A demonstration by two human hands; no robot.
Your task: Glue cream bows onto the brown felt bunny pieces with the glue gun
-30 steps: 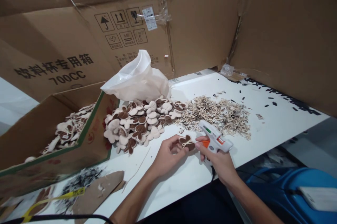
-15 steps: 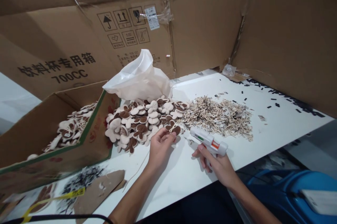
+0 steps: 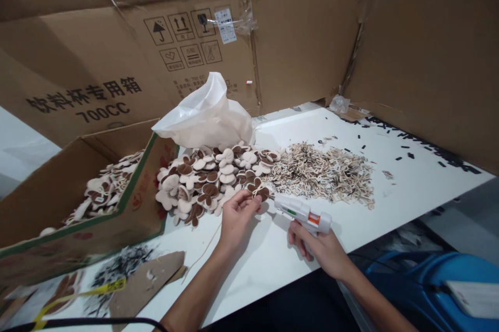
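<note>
My left hand [image 3: 236, 213] pinches a small brown bow-shaped piece [image 3: 258, 190] with a string bow on it, at the near edge of a pile of brown and cream fabric pieces [image 3: 210, 176]. My right hand [image 3: 317, 246] grips a white glue gun [image 3: 302, 212] by its handle. The gun's nozzle points left, close to the piece in my left hand. Behind the gun lies a heap of small tan string bows [image 3: 323, 171] on the white table [image 3: 397, 186].
An open cardboard box [image 3: 78, 202] at left holds more fabric pieces. A white plastic bag [image 3: 205, 116] lies behind the pile. Tall cardboard walls [image 3: 304, 36] close off the back and right. Black scraps [image 3: 405, 140] scatter at far right. A blue object [image 3: 429, 285] sits below the table edge.
My left hand carried the brown piece up and left to the edge of the pile. My right hand with the glue gun shifted left and lowered, its nozzle now close to the piece.
</note>
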